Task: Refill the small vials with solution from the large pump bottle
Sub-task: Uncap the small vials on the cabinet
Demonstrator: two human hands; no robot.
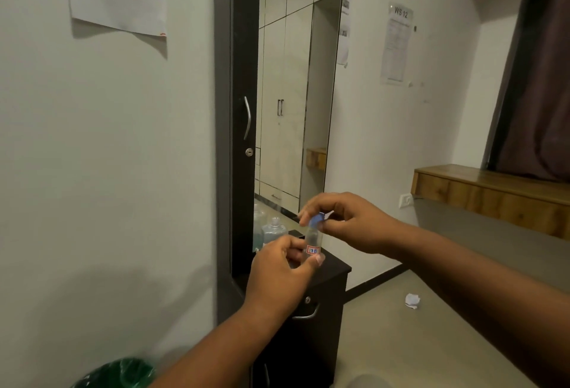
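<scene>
We hold a small vial (314, 244) upright in front of us, above the near edge of the dark cabinet (311, 320) that serves as our bench. Our left hand (279, 270) pinches the vial low down, thumb and fingers clamped on its clear body just beside the red-bordered label reading "7B". Our right hand (342, 221) comes in from the right and closes its fingertips on the blue cap (317, 220) at the vial's top; we cannot tell whether the cap is seated or already loose. What the vial holds is hard to read: the glass looks clear with a darker patch in the upper part.

Behind our hands, on the bench top against the tall mirror (296, 85), stands a clear bottle (274, 230) with its neck open and a faint bluish-green liquid in its lower part; its reflection sits just left of it. Our hands hide the rest of the bench top.

To the left a pale wall runs close alongside the cabinet's dark frame, with a green-lined bin (120, 372) at its foot. To the right the floor lies open toward a wooden shelf (493, 193) on the far wall, with one crumpled paper scrap (412, 300) lying on it, well apart from the bench.
</scene>
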